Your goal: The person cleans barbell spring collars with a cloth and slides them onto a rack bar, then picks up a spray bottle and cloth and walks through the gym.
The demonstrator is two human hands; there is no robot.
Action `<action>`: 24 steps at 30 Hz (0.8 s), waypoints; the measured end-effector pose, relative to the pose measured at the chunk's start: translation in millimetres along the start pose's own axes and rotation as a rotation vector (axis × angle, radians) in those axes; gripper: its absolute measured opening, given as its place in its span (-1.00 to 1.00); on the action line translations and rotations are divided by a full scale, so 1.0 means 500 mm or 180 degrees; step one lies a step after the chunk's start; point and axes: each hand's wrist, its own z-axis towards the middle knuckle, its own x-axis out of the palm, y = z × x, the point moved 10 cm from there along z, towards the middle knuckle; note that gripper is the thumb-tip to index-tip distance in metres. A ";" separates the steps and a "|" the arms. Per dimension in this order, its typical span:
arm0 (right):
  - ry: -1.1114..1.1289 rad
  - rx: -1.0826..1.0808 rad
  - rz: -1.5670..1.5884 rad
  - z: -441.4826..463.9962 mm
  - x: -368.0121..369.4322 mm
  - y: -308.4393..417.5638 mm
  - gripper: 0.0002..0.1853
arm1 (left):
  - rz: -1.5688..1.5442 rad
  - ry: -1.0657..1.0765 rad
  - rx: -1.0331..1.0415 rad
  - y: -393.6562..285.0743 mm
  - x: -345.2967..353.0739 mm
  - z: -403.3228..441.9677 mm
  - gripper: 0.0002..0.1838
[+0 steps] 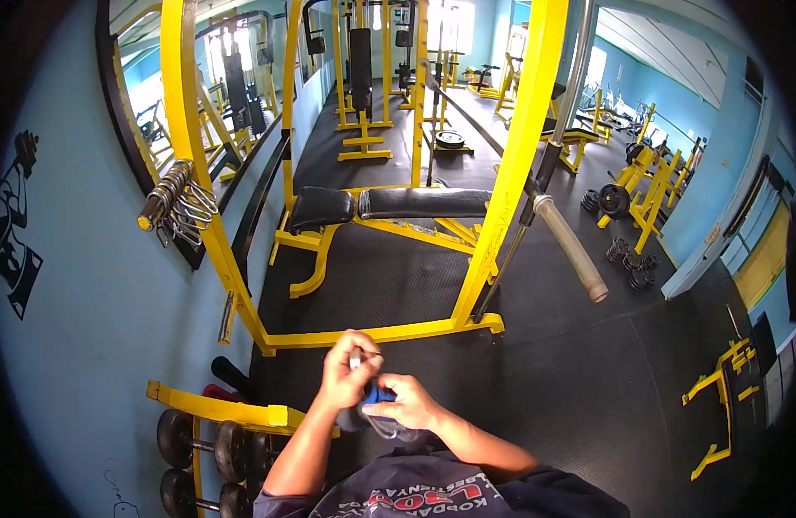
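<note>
Both of my hands are close together in front of my dark printed shirt, low in the middle of the head view. My left hand (350, 373) is closed around a small whitish object (356, 357), too small to name. My right hand (405, 403) has its fingers pressed together on a blue cloth-like item (378, 394), just below and to the right of my left hand. A clear or grey looped piece (385, 427) hangs under the right hand; its details are blurred.
A yellow rack frame (372, 335) stands ahead, with a black padded bench (424, 203) inside and a barbell end (575, 250) jutting right. Spring clips (184, 200) hang at left. A dumbbell rack (243, 414) is at lower left, and a yellow machine (724, 393) at right.
</note>
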 end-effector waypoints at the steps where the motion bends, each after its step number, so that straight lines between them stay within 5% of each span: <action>1: -0.0107 0.0061 -0.0148 -0.009 -0.017 -0.003 -0.72 | 0.0044 -0.0055 -0.0002 -0.001 -0.013 0.002 -0.89; 3: -0.0065 0.0250 -0.0075 -0.015 -0.022 -0.017 -0.74 | -0.0517 -0.0118 -0.0217 0.027 0.011 -0.012 -0.88; 5: -0.0585 0.0082 0.0119 -0.006 -0.044 -0.009 -0.75 | 0.0155 0.0460 -0.0135 0.037 0.057 -0.020 -0.80; 10: -0.1717 -0.0341 0.0187 -0.039 -0.143 0.027 -0.81 | -0.1069 0.0263 -0.0320 0.025 0.045 0.012 -0.60; 13: -0.1119 -0.0316 0.0449 -0.038 -0.153 0.047 -0.82 | -0.1793 0.0178 -0.0579 0.030 0.052 0.024 -0.44; 15: -0.1032 -0.1300 -0.0953 -0.042 -0.125 0.102 -0.77 | -0.1662 0.0251 -0.0441 0.021 0.075 0.037 -0.38; 24: -0.1441 -0.0551 -0.2101 -0.067 -0.157 0.062 -0.74 | -0.2208 0.0436 -0.0688 0.108 0.149 0.019 -0.37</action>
